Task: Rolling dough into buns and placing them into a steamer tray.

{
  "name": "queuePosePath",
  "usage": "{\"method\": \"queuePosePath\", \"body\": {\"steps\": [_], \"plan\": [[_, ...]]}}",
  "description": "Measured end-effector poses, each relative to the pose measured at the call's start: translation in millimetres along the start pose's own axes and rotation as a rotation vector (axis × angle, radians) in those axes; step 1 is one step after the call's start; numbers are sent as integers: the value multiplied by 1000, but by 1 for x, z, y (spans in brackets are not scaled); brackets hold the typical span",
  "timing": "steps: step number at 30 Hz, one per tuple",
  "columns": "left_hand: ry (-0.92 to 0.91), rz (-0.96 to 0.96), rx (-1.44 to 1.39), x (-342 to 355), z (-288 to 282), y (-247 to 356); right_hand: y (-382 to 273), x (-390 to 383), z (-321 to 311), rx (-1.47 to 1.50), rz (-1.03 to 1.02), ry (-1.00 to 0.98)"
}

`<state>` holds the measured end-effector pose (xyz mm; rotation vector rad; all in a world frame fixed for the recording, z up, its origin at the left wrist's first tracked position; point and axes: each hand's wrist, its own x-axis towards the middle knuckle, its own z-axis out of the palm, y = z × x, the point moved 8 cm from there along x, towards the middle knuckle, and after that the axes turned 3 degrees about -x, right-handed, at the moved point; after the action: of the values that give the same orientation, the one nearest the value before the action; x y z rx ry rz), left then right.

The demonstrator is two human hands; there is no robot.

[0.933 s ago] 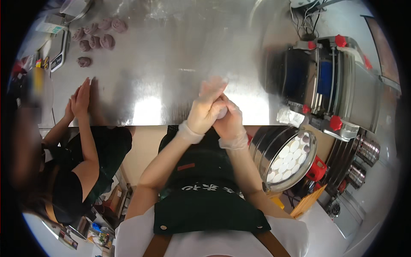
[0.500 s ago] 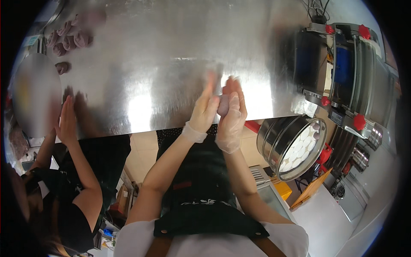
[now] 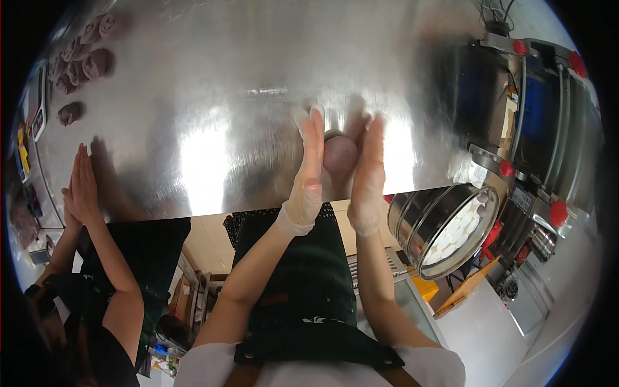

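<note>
A purplish dough ball (image 3: pixel 340 155) sits on the steel table (image 3: pixel 258 122), near its front edge. My left hand (image 3: pixel 310 169), in a clear glove, stands on edge along the ball's left side, its fingers stretched out. On the other side is my right hand (image 3: pixel 369 173), also gloved, flat and upright with straight fingers. The palms face each other with the ball between them; whether either one touches it I cannot tell.
Several rolled purple dough pieces (image 3: pixel 76 72) lie at the far left. A co-worker's pressed-together hands (image 3: pixel 82 187) are at the left table edge. To the right stand a round metal steamer (image 3: pixel 412 216) with white pieces and a roller machine (image 3: pixel 538 122) with red knobs.
My hands have moved apart, and the dough ball that was between my palms now sits on the table. The round grey disc at the left has gone from view.
</note>
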<state>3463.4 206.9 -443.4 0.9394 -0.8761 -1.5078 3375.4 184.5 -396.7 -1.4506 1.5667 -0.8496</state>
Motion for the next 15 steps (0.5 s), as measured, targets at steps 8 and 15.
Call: {"method": "queuePosePath", "body": {"steps": [8, 15], "plan": [[1, -62, 1, -6, 19, 0, 36, -16, 8, 518, 160, 19], [-126, -95, 281, 8, 18, -4, 25, 3, 8, 383, 61, -83]]}}
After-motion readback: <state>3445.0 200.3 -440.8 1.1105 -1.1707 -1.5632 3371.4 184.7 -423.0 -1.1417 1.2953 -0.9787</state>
